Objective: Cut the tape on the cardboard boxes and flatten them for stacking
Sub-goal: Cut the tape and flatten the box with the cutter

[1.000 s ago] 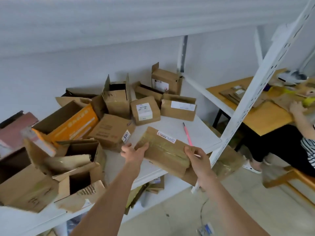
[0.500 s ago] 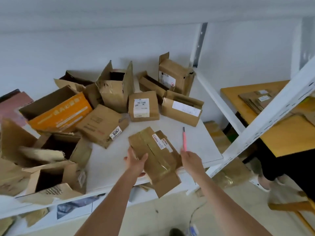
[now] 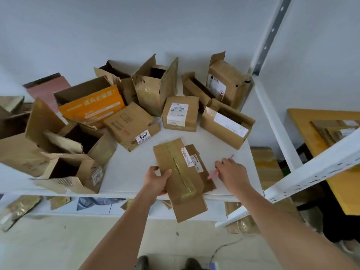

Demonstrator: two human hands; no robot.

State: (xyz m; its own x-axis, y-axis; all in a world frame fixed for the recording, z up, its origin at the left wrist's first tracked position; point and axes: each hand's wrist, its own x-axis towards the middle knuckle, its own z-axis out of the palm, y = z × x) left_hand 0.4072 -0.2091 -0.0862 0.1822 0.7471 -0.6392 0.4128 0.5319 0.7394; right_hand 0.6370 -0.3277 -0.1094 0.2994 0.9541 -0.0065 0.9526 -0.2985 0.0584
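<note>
Box in hand: the taped box (image 3: 180, 178) lies at the front edge of the counter (image 3: 128, 172), its near flap hanging past that edge; a glossy tape strip (image 3: 180, 168) runs along its top, with white labels beside it.
Left hand: the left hand (image 3: 155, 182) grips the box's left long side, thumb on top, fingers curled under.
Right hand: the right hand (image 3: 231, 172) is on the pink cutter (image 3: 215, 173) lying on the counter just right of the box; fingers curled over it, though whether it is gripped yet I cannot tell.
Handling: judged light and thin-walled, stiff along the creases but easily dented in the panels; the tape looks slick, so a hold on bare cardboard at the side edges should serve better.
Edges: the overhanging flap gives no support under a blade; cutting is likely safer over the counter.
Open room: bare counter lies between this box and the 6367 box (image 3: 132, 125) behind; other boxes (image 3: 181, 114) crowd the back and left; a shelf upright (image 3: 311, 170) stands close on the right.
</note>
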